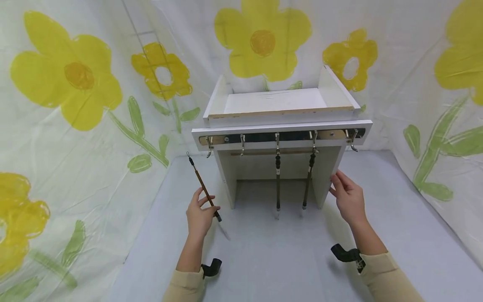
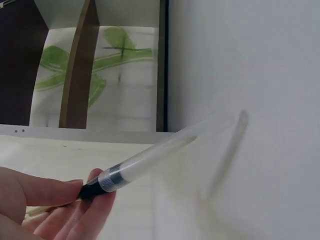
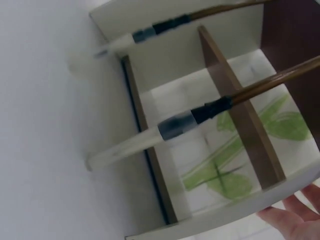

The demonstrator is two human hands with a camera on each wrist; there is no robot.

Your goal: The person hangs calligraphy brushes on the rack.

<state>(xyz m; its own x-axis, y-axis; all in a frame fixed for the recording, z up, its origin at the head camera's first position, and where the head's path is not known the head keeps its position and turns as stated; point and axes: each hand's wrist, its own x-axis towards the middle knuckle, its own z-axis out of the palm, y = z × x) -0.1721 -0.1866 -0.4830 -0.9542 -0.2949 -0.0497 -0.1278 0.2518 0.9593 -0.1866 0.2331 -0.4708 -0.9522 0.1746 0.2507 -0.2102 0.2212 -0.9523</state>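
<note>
In the head view, a brown-handled brush (image 1: 205, 191) is pinched by the left hand (image 1: 198, 216) at seven o'clock of the white rack (image 1: 281, 126), its handle slanting toward eleven o'clock. The rack's right leg is touched by the straight fingers of the right hand (image 1: 349, 197). Two brushes (image 1: 278, 184) are hung from hooks.

In the left wrist view, the brush's clear cap (image 2: 170, 150) is seen pointing to two o'clock.

In the right wrist view, fingertips (image 3: 295, 220) are seen at five o'clock, at the rack's edge.
</note>
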